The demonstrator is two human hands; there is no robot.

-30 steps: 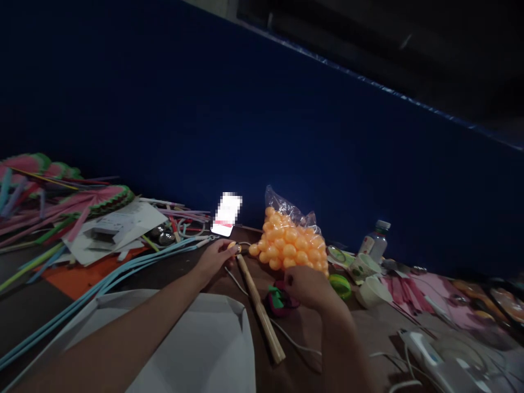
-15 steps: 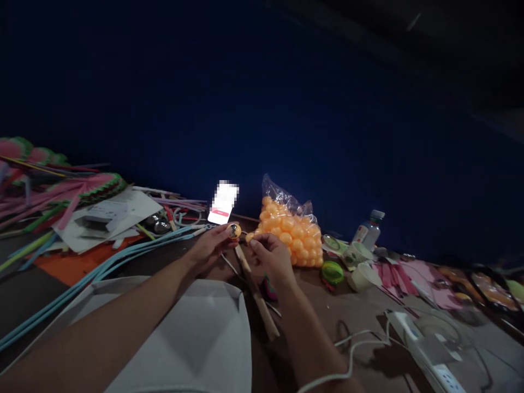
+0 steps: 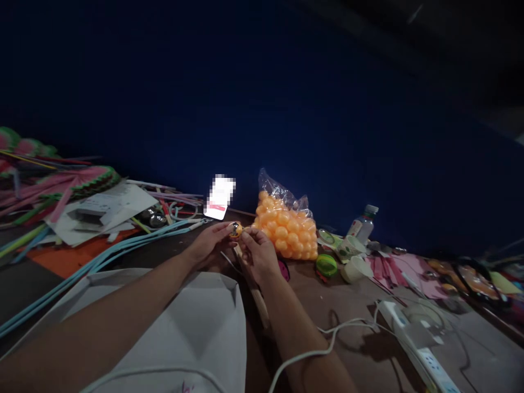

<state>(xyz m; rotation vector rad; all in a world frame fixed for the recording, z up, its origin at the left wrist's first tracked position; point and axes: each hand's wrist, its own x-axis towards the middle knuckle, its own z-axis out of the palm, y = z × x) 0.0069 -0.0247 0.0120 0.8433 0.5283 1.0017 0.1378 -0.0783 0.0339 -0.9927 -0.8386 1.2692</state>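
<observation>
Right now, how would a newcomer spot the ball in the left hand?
Against the dark blue backdrop, find the clear bag of orange balls. Just left of it, the left hand holds a small ball at its fingertips, beside the right hand. Unlike the plain-looking bagged ones, this orange ball carries a dark, shiny patch.

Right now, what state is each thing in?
Left hand, pinching the ball
Right hand, curled beside the ball; grip unclear
Bag, filled with orange balls
Phone, lit
Bottle, capped
Stick, lying flat, partly hidden
Power strip, on or off unclear
</observation>
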